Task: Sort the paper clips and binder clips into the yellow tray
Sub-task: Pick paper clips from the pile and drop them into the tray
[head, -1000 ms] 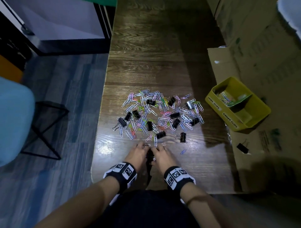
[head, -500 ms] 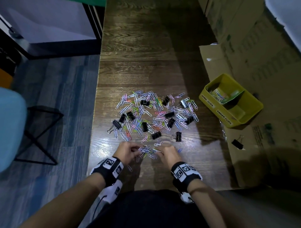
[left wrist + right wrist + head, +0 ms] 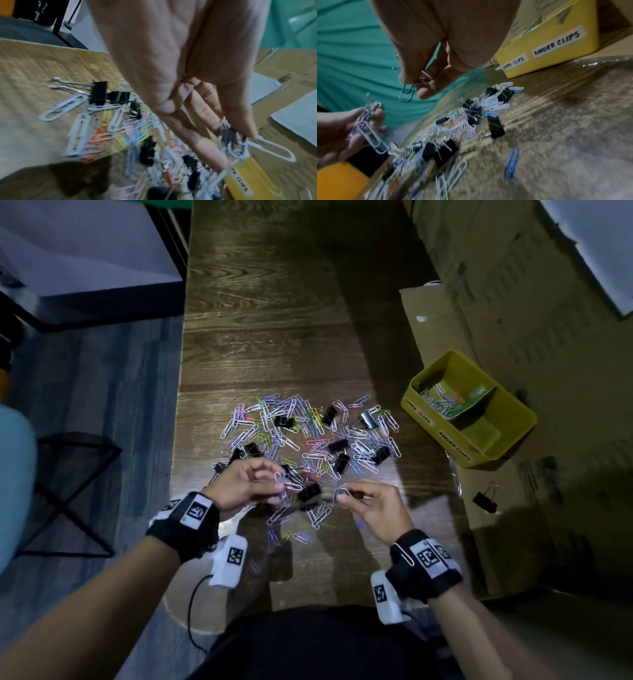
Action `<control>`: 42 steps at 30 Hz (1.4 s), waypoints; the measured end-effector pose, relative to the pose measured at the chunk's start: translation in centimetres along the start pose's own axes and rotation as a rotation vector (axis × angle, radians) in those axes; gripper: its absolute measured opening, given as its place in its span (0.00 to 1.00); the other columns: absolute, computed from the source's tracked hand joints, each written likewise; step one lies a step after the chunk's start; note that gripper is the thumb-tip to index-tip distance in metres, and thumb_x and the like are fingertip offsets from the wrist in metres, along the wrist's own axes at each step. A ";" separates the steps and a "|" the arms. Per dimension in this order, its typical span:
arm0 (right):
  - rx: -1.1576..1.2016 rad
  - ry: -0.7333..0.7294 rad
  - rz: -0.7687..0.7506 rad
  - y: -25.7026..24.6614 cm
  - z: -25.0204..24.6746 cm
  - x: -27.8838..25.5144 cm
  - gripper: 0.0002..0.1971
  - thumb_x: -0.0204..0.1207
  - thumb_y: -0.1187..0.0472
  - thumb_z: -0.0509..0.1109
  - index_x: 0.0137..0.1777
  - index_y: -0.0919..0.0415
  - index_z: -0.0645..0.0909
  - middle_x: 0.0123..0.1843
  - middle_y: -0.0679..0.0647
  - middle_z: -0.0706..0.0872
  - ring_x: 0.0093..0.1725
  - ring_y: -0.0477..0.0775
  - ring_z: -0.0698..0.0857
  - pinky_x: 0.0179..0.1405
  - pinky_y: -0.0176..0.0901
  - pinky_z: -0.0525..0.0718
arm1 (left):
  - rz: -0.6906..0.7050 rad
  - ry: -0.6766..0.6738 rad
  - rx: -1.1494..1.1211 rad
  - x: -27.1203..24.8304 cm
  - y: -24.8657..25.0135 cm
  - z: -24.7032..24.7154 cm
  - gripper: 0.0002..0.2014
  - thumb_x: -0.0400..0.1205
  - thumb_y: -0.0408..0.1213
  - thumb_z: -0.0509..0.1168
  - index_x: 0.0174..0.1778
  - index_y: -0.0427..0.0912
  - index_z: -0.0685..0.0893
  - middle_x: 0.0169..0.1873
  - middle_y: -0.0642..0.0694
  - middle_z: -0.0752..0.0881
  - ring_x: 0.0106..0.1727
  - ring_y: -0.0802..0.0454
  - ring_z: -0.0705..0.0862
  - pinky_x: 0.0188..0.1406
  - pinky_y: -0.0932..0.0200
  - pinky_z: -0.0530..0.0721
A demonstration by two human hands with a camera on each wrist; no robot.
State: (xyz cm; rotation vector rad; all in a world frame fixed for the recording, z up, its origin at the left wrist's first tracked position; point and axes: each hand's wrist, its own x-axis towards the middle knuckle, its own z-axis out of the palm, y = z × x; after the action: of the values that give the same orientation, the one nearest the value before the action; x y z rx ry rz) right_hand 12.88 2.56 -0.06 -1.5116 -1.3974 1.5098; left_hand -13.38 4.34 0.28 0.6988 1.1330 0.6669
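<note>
both hands up off table: left hand (image 3: 245,486) pinching bunch of paper clips (image 3: 231,139), right hand (image 3: 371,505) pinching a few. gathering step, i reckon. next: carry right to tray (image 3: 513,436), paper-clip side; pile (image 3: 308,436) remains mid-table.

Left hand (image 3: 246,484) raised, fingers curled, thumb and fingertips pinching bunch of paper clips (image 3: 231,140) at grip; several clips dangle below fingertips. Right hand (image 3: 370,501) level with left, just beside it, palm turned inward, thumb and forefinger pinched on few paper clips (image 3: 414,83); one hangs under grip. Count unclear, wrist views blurred. Both forearms bare, angled inward. Black wrist bands (image 3: 186,522) with white marker tags on both wrists.
</note>
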 end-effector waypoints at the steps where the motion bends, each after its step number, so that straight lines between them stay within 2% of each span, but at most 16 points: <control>1: 0.052 0.024 -0.009 -0.3 -0.7 0.0 0.10 0.66 0.64 0.79 0.48 0.56 0.88 0.44 0.48 0.88 0.44 0.42 0.88 0.51 0.35 0.84 | 0.001 -0.034 -0.013 0.4 0.9 0.5 0.19 0.58 0.36 0.83 0.42 0.42 0.88 0.30 0.42 0.82 0.31 0.52 0.86 0.37 0.54 0.89; 4: 0.173 0.099 -0.018 -1.9 -3.3 -0.4 0.09 0.64 0.60 0.78 0.45 0.57 0.90 0.47 0.52 0.90 0.45 0.53 0.89 0.53 0.47 0.86 | 0.021 -0.145 -0.044 1.9 4.4 3.2 0.20 0.59 0.36 0.81 0.44 0.39 0.86 0.27 0.45 0.85 0.32 0.51 0.88 0.34 0.56 0.89; 8: 0.227 0.209 -0.147 -4.7 -7.4 -0.5 0.09 0.66 0.64 0.76 0.47 0.63 0.88 0.45 0.57 0.89 0.41 0.50 0.88 0.42 0.34 0.86 | 0.091 -0.203 -0.049 5.3 9.2 8.7 0.11 0.66 0.28 0.73 0.43 0.41 0.85 0.38 0.40 0.89 0.39 0.44 0.90 0.31 0.58 0.89; 12: 0.316 0.364 -0.207 -5.5 -11.1 0.2 0.08 0.65 0.63 0.77 0.45 0.61 0.89 0.44 0.54 0.91 0.45 0.57 0.89 0.51 0.46 0.87 | 0.163 -0.261 -0.086 10.6 13.2 15.2 0.09 0.72 0.23 0.66 0.46 0.37 0.81 0.37 0.41 0.89 0.38 0.44 0.89 0.33 0.58 0.89; 15: 0.402 0.401 -0.200 -5.9 -13.2 1.4 0.06 0.67 0.69 0.75 0.39 0.57 0.90 0.39 0.52 0.91 0.38 0.51 0.89 0.41 0.36 0.87 | 0.199 -0.182 -0.001 15.4 14.7 19.5 0.09 0.73 0.20 0.68 0.46 0.35 0.82 0.32 0.42 0.86 0.38 0.44 0.86 0.34 0.56 0.89; 17: 0.415 0.406 -0.189 -6.1 -14.4 2.6 0.09 0.70 0.75 0.72 0.41 0.60 0.88 0.36 0.50 0.91 0.35 0.47 0.89 0.38 0.34 0.87 | 0.265 -0.110 0.194 18.7 14.8 21.6 0.09 0.72 0.23 0.72 0.42 0.38 0.82 0.28 0.47 0.85 0.35 0.48 0.85 0.35 0.53 0.89; 19: 0.387 0.401 -0.176 -6.6 -15.7 3.9 0.09 0.72 0.75 0.71 0.43 0.61 0.86 0.34 0.48 0.91 0.34 0.45 0.89 0.40 0.35 0.88 | 0.385 -0.041 0.577 21.8 14.4 22.7 0.09 0.71 0.29 0.74 0.41 0.44 0.83 0.33 0.47 0.87 0.38 0.49 0.87 0.43 0.49 0.89; 22: 0.316 0.439 -0.196 -6.8 -17.6 6.3 0.05 0.74 0.71 0.72 0.46 0.63 0.86 0.35 0.49 0.92 0.36 0.50 0.90 0.41 0.39 0.88 | 0.511 -0.018 1.035 24.1 13.4 23.9 0.10 0.74 0.33 0.71 0.50 0.43 0.84 0.43 0.45 0.89 0.47 0.47 0.87 0.48 0.57 0.84; 23: 0.300 0.445 -0.190 -6.9 -18.2 7.1 0.05 0.74 0.71 0.72 0.48 0.64 0.86 0.34 0.48 0.91 0.35 0.49 0.90 0.41 0.39 0.88 | 0.505 -0.080 1.165 24.7 13.0 24.1 0.10 0.75 0.34 0.69 0.52 0.41 0.84 0.45 0.43 0.88 0.49 0.44 0.87 0.47 0.58 0.82; 25: 0.248 0.456 -0.146 -6.7 -19.2 9.1 0.07 0.74 0.70 0.71 0.51 0.68 0.84 0.35 0.50 0.91 0.35 0.45 0.90 0.40 0.36 0.88 | 0.303 -0.215 1.515 24.9 12.7 24.9 0.13 0.79 0.36 0.66 0.58 0.36 0.81 0.51 0.38 0.86 0.54 0.39 0.85 0.49 0.55 0.80; 27: 0.128 0.475 -0.078 -6.4 -20.1 11.0 0.11 0.74 0.68 0.72 0.56 0.70 0.84 0.42 0.56 0.90 0.39 0.45 0.89 0.44 0.36 0.87 | 0.203 -0.234 1.677 24.8 12.2 24.5 0.15 0.82 0.37 0.62 0.62 0.35 0.79 0.56 0.36 0.84 0.57 0.38 0.83 0.53 0.54 0.80; 32: -0.513 0.434 0.056 -4.4 -21.1 15.3 0.08 0.74 0.58 0.73 0.52 0.58 0.88 0.47 0.54 0.90 0.46 0.54 0.86 0.48 0.42 0.82 | 0.505 -0.116 1.317 23.9 11.3 21.5 0.14 0.76 0.27 0.60 0.53 0.41 0.87 0.50 0.40 0.87 0.51 0.43 0.85 0.52 0.59 0.79; 34: -0.757 0.357 0.091 -4.2 -20.4 16.4 0.06 0.75 0.57 0.72 0.48 0.55 0.88 0.46 0.55 0.89 0.49 0.59 0.85 0.56 0.52 0.82 | 0.674 -0.031 1.231 23.0 11.2 20.1 0.13 0.74 0.26 0.60 0.46 0.40 0.88 0.46 0.43 0.87 0.46 0.47 0.84 0.50 0.59 0.80; 36: -0.982 0.234 0.163 -4.3 -19.4 17.1 0.07 0.74 0.56 0.72 0.51 0.53 0.86 0.50 0.56 0.88 0.57 0.61 0.82 0.65 0.56 0.71 | 0.776 0.032 1.176 21.7 10.9 18.5 0.11 0.74 0.26 0.60 0.42 0.40 0.87 0.42 0.45 0.86 0.40 0.52 0.82 0.44 0.60 0.80; 39: -1.068 0.143 0.222 -4.4 -18.5 17.4 0.13 0.76 0.54 0.71 0.59 0.53 0.83 0.59 0.56 0.85 0.65 0.63 0.78 0.69 0.60 0.63 | 0.743 0.063 1.164 19.5 10.1 15.4 0.11 0.74 0.25 0.60 0.40 0.40 0.87 0.39 0.47 0.86 0.38 0.54 0.81 0.41 0.63 0.78; 42: -0.982 0.177 0.111 -5.0 -17.5 15.9 0.15 0.77 0.55 0.69 0.63 0.52 0.82 0.62 0.56 0.86 0.63 0.62 0.81 0.68 0.57 0.71 | 0.667 0.019 1.235 15.6 8.4 12.1 0.11 0.73 0.24 0.61 0.40 0.41 0.86 0.37 0.48 0.86 0.37 0.53 0.82 0.41 0.59 0.81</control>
State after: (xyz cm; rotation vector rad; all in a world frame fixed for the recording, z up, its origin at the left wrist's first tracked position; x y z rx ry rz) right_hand 25.12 23.30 2.53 -2.2258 -2.1049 0.6804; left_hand 1.54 19.73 1.23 2.1845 1.2714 0.4474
